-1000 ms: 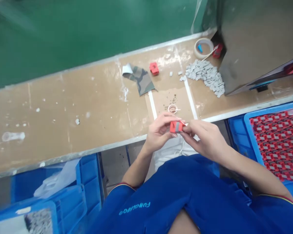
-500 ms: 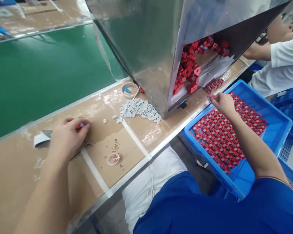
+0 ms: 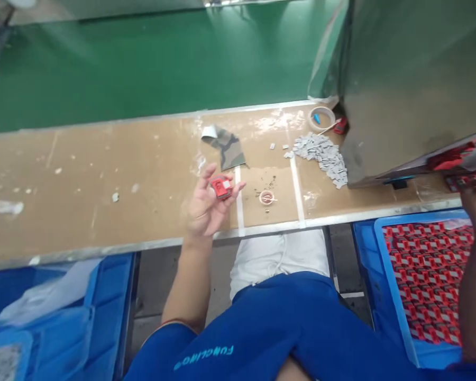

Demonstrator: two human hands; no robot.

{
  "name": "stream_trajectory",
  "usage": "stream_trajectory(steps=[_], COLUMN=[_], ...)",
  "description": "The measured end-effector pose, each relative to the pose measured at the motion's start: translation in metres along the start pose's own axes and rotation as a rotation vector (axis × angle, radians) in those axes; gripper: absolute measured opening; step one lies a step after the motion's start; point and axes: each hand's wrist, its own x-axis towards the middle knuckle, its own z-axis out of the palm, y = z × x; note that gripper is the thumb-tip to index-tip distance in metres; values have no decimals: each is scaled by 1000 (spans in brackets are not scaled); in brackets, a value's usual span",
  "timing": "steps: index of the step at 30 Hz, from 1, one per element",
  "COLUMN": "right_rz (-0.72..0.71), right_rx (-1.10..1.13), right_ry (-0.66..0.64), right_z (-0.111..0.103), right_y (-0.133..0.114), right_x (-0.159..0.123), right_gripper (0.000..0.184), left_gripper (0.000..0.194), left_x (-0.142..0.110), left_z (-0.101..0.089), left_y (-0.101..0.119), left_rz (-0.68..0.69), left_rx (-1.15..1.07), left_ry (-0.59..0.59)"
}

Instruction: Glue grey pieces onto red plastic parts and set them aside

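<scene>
My left hand [image 3: 206,203] is raised over the front of the workbench [image 3: 103,169]. Its fingertips pinch a small red plastic block [image 3: 222,188] with a pale patch on its face. My right hand [image 3: 473,203] is cut off at the right edge, above the corner of a blue crate [image 3: 396,296] packed with rows of red blocks. Its fingers are out of frame, so any held item is hidden.
A camouflage cloth [image 3: 226,148], a small tape ring [image 3: 266,197], a heap of grey pads [image 3: 321,159] and a tape roll [image 3: 321,119] lie on the bench. A metal hood [image 3: 404,90] stands at the right. Blue crates [image 3: 43,296] sit lower left.
My left hand has moved from the camouflage cloth towards the bench's front edge, now raised with the red block. My right hand has moved towards the right edge, and the view has swung.
</scene>
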Motion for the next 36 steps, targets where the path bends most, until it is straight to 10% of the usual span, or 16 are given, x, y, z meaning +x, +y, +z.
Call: stream_trajectory(steps=[7,11,17,29,36], right_rz=[-266,-527,-589,-653,-308], right_rx=[291,633,871,956,1105], right_ry=[-284,-589,-606,-247,-425], right_z=[-74,-39,40,57,64], right_y=[-110,-192,-263,-289,-281], right_x=[-159,-226,-260,-260,-271], right_gripper=[8,24,45,28,39], left_gripper=[75,67,61,40,38], left_x=[-10,-18,-32,-49,-52], left_z=[2,2,-5,-4,-3], left_y=[-34,-48,-57,-55,-54], left_rz=[-17,-31,-42,26,38], left_rx=[-175,-99,-100,122,320], left_ry=[3,-39,-168,-67,-69])
